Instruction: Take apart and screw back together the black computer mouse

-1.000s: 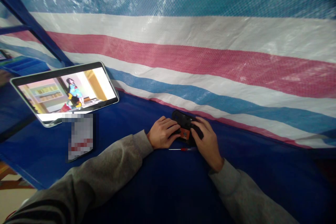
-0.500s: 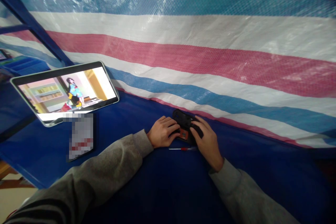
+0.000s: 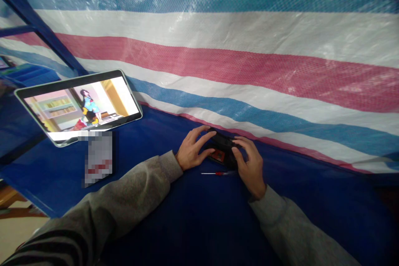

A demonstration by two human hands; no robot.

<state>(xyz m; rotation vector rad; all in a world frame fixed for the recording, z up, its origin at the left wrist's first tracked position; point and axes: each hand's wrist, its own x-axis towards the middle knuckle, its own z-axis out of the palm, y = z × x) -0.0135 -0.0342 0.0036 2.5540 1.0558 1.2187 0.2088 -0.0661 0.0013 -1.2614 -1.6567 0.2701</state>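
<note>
A black plastic device (image 3: 225,161), with a reddish-orange panel (image 3: 217,155) showing inside it, lies on the blue tabletop between my hands. Along its far side is a curved black shell piece (image 3: 220,140). My left hand (image 3: 193,149) has its fingers on the left end of this shell, the thumb on the near side. At the right end, my right hand (image 3: 250,164) grips the black parts between thumb and fingers. Just in front of the device lies a small screwdriver (image 3: 219,173) with a thin shaft and a red and clear handle. My fingers partly cover the device.
To the left a tablet (image 3: 84,106) leans back, playing a cartoon. Before it sits a blurred-out phone-like object (image 3: 99,160). A striped plastic sheet (image 3: 224,66) hangs behind the blue tabletop (image 3: 187,216), and a blue frame bar (image 3: 52,41) rises at the left.
My left fingers have spread and shifted to the shell's far left edge. The black shell piece now sits lower over the device, covering more of the reddish-orange panel.
</note>
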